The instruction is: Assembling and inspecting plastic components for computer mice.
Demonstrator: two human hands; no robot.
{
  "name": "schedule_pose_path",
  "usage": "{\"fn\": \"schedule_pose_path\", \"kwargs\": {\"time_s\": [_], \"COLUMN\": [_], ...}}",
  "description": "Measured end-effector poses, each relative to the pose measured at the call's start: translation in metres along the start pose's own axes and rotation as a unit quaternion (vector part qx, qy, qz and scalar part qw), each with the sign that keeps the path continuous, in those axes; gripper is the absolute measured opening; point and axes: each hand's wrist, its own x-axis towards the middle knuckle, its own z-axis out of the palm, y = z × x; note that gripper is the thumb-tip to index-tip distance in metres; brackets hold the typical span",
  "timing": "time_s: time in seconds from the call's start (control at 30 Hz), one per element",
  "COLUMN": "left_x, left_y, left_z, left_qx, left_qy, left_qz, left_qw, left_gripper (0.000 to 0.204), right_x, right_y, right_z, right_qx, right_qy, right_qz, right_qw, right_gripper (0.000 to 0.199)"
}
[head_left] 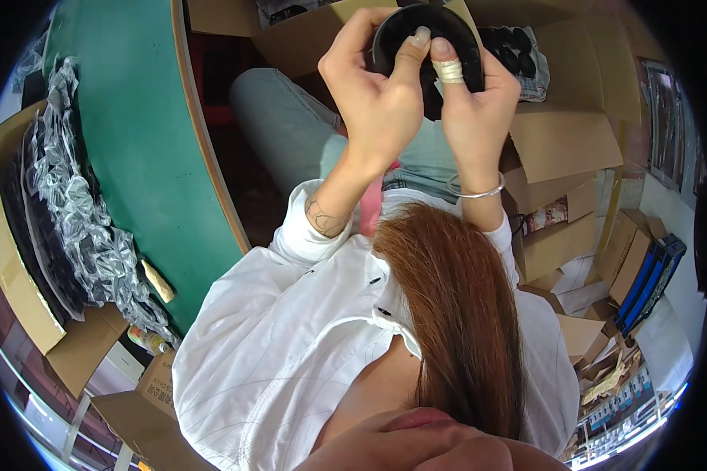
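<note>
Head view: both hands raised over the lap, holding one round black part (428,39). Left hand (373,90) fingers curled tight round its left rim, thumb pressed on the front. Right hand (479,102) grips the right side, fingers closed behind it, bandaged thumb (448,69) on the front. Silver bangle (475,191) on right wrist. Open cardboard box (565,141) just behind. Green table (145,141) to the left, with plastic-wrapped black parts (71,212) in a box beyond it.
</note>
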Motion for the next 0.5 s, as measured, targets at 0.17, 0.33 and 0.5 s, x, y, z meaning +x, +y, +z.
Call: {"fn": "schedule_pose_path", "kwargs": {"time_s": [0.17, 0.33, 0.5], "left_x": [0.002, 0.003, 0.003], "left_y": [-0.002, 0.000, 0.004], "left_z": [-0.001, -0.004, -0.009], "left_qx": [-0.019, -0.036, -0.056], "left_qy": [-0.025, -0.051, -0.079], "left_qz": [-0.016, -0.034, -0.050], "left_qw": [0.999, 0.998, 0.994], "left_gripper": [0.024, 0.027, 0.029], "right_x": [0.003, 0.009, 0.011], "right_y": [0.000, -0.025, -0.023], "right_z": [-0.007, -0.015, -0.016], "right_qx": [0.030, -0.001, 0.029], "right_qy": [0.017, -0.097, -0.043], "right_qz": [-0.015, 0.106, 0.117], "right_qw": [0.999, 0.990, 0.992], "right_gripper": [0.021, 0.029, 0.029]}}
